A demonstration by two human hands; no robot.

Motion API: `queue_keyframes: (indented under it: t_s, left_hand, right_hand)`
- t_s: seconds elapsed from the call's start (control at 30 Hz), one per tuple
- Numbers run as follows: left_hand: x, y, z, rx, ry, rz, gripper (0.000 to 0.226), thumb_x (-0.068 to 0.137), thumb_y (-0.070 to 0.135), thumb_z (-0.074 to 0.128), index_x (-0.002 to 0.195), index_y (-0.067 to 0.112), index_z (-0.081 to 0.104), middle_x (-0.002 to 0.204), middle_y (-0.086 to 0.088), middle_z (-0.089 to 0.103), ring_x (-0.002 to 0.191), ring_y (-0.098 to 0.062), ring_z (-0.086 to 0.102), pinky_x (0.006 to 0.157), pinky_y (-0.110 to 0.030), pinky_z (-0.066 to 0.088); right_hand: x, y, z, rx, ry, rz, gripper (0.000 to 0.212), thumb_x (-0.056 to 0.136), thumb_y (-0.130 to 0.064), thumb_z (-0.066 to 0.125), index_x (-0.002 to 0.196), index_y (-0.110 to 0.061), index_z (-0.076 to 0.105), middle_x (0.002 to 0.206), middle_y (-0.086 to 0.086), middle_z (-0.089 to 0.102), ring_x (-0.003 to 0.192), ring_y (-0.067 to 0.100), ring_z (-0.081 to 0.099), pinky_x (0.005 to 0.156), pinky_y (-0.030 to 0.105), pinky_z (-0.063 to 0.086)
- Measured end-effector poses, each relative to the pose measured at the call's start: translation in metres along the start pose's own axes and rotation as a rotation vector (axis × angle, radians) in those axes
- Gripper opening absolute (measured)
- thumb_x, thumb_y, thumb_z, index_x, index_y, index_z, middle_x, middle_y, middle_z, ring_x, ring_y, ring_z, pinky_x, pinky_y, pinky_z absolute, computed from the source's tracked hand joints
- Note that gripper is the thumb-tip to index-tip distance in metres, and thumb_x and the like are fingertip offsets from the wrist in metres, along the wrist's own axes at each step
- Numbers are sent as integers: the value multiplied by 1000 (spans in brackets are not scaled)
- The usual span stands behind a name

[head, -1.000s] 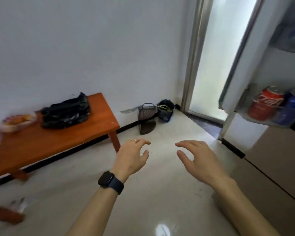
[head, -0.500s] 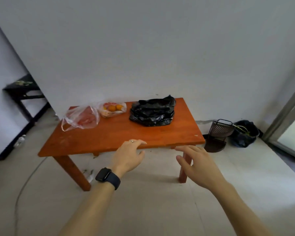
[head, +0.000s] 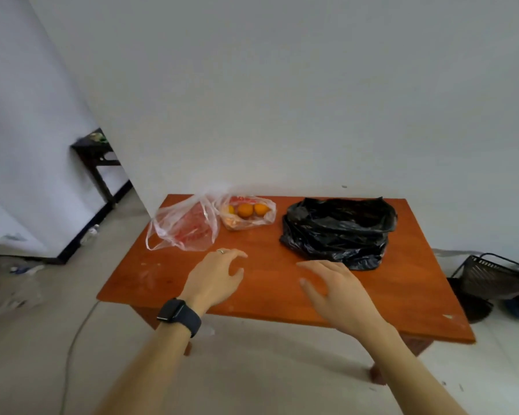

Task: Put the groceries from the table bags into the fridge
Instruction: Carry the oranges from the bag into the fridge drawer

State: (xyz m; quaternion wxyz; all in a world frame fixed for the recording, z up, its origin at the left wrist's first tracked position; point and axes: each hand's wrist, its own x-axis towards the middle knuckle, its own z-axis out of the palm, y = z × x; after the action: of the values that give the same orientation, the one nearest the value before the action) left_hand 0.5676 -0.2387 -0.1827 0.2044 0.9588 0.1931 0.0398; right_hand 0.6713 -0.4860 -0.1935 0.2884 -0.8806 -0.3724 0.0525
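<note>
1. While both arms reach over the table (head: 402,283), neither hand holds anything: the left hand (head: 215,277) and right hand (head: 336,290) hover palm-down with fingers loosely spread, likely ready to reach.
2. The right hand is nearest the black bag (head: 339,230).
3. The groceries sit along the far edge, the clear bag (head: 182,229) touching the bag of oranges (head: 247,212).
4. The black bag's contents are hidden; it is possibly part-emptied.
5. The fridge is out of view, so carrying remains.
</note>
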Motion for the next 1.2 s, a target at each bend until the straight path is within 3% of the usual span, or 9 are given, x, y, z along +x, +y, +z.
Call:
queue_keyframes:
  t_s: [0.2, 0.33, 0.47, 0.53, 0.7, 0.77, 0.93, 1.03, 1.2]
  left_hand:
    - [90, -33, -8, -48, -15, -26, 35, 99, 37, 58, 134, 37, 55, 141, 8, 54, 117, -9, 58, 86, -22, 50]
    - [154, -61, 4, -36, -35, -37, 35, 98, 37, 59, 134, 37, 56, 137, 7, 58, 95, -8, 65, 77, -27, 59]
    - [227, -94, 27, -3, -115, -27, 38, 99, 38, 56, 137, 36, 54, 140, 6, 56, 78, -8, 62, 62, -23, 54]
    - [267, -113, 39, 12, -160, -9, 40, 100, 38, 55, 139, 34, 52, 140, 5, 57, 90, -15, 65, 65, -28, 55]
    - [371, -160, 65, 110, -230, 55, 38, 99, 31, 52, 137, 28, 55, 142, 3, 53, 128, -23, 52, 96, -42, 51]
    - [409, -174, 76, 188, -264, 99, 37, 98, 30, 50, 134, 28, 56, 139, 4, 55, 130, -25, 49, 103, -44, 44]
    - [483, -205, 113, 342, -344, 245, 28, 98, 27, 48, 125, 25, 56, 132, -2, 59, 123, -26, 52, 104, -40, 41]
    - [512, -221, 131, 418, -404, 298, 56, 97, 44, 53, 147, 21, 41, 146, -7, 50, 136, -29, 43, 115, -45, 31]
    - [544, -240, 152, 486, -476, 388, 90, 83, 67, 60, 153, 18, 31, 149, -6, 48, 140, -27, 39, 118, -47, 26]
  right_hand:
    - [109, 17, 21, 77, -124, 20, 40, 98, -50, 49, 137, -42, 48, 138, -18, 52, 127, 10, 48, 101, 27, 45]
    - [176, 33, 49, 119, -226, 60, 41, 97, -52, 49, 137, -40, 47, 137, -12, 54, 117, 14, 57, 95, 35, 51]
    - [246, 42, 84, 113, -279, 106, 42, 99, -46, 51, 138, -34, 48, 134, -9, 54, 101, 11, 62, 89, 32, 52]
    - [287, 47, 104, 97, -277, 124, 43, 99, -45, 52, 139, -33, 48, 134, -8, 54, 104, 13, 60, 90, 31, 51]
    - [383, 59, 161, 78, -239, 218, 36, 98, -31, 52, 134, -26, 52, 127, -3, 56, 107, 22, 60, 86, 32, 51]
    - [418, 68, 186, 50, -267, 245, 37, 97, -24, 50, 134, -23, 52, 128, 2, 56, 110, 28, 59, 84, 37, 51]
    - [490, 93, 240, -15, -366, 316, 55, 94, -29, 42, 149, -32, 35, 154, -2, 37, 142, 25, 34, 109, 42, 41]
    - [523, 106, 257, -43, -393, 340, 55, 96, -34, 44, 150, -35, 32, 158, -3, 32, 146, 24, 30, 115, 44, 34]
    - [562, 128, 270, -137, -541, 408, 75, 92, -39, 59, 156, -31, 20, 164, -2, 21, 150, 23, 20, 121, 41, 20]
